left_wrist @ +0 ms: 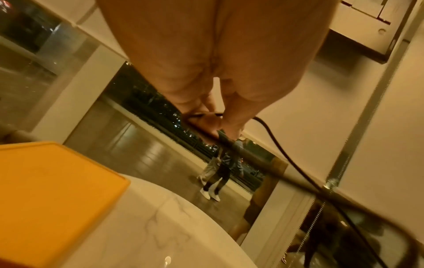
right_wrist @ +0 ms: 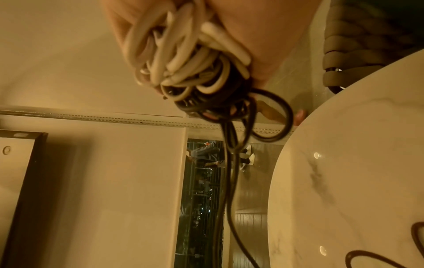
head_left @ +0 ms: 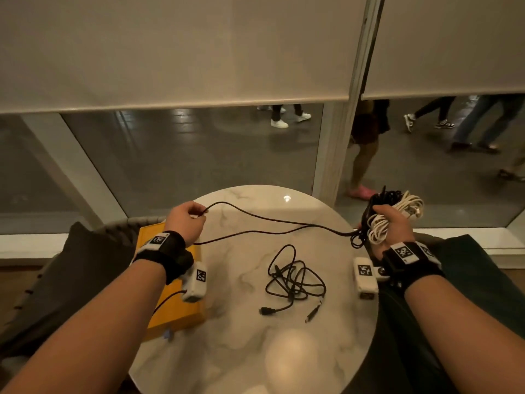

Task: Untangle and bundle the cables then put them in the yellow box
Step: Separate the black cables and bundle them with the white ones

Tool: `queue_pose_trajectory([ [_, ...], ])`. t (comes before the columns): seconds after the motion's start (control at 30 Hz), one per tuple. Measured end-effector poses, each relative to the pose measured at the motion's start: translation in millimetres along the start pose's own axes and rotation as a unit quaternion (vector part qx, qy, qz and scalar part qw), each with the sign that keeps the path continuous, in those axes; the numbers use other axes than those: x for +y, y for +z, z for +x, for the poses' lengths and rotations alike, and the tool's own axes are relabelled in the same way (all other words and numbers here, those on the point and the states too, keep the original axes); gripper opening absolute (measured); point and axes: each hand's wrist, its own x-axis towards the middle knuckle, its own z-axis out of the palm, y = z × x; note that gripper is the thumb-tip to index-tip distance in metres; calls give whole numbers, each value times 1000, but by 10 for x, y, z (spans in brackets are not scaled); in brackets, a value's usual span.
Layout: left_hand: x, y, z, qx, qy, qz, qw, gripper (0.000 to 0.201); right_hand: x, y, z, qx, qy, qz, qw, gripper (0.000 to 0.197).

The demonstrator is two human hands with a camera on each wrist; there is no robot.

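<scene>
My right hand (head_left: 393, 223) grips a bundle of coiled white cable (head_left: 397, 216) and black cable (head_left: 380, 199) above the table's right edge; the coils (right_wrist: 183, 59) fill the right wrist view. From the bundle a long black cable (head_left: 270, 220) runs in two strands across the table to my left hand (head_left: 189, 220), which pinches it (left_wrist: 206, 117) near its end. A second black cable (head_left: 295, 280) lies in a loose tangle on the round marble table (head_left: 241, 322), both plugs toward me. The yellow box (head_left: 173, 305) (left_wrist: 45, 190) stands at the table's left edge, under my left wrist.
Dark cushioned chairs (head_left: 65, 280) flank the table on both sides. Behind it is a glass wall (head_left: 184, 149) with lowered blinds; people walk past outside. A lamp's reflection (head_left: 289, 362) glares on the near tabletop.
</scene>
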Motion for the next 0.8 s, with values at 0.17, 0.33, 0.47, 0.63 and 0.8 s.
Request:
queue_pose_trajectory([
  [0.17, 49, 70, -67, -20, -86, -50, 995, 24, 12, -19, 86, 7, -6, -30, 999, 22],
  [0.33, 230, 108, -96, 8, -201, -336, 920, 20, 100, -137, 167, 13, -6, -78, 997, 11],
  [0.47, 426, 130, -110, -25, -162, -568, 806, 23, 170, -264, 220, 34, 6, -113, 993, 17],
  [0.63, 628, 104, -99, 14, -110, -620, 776, 19, 271, -343, 208, 36, 27, -150, 988, 21],
  [0.8, 679, 87, -117, 45, -99, -600, 793, 20, 429, -305, 143, 9, 26, -179, 984, 7],
])
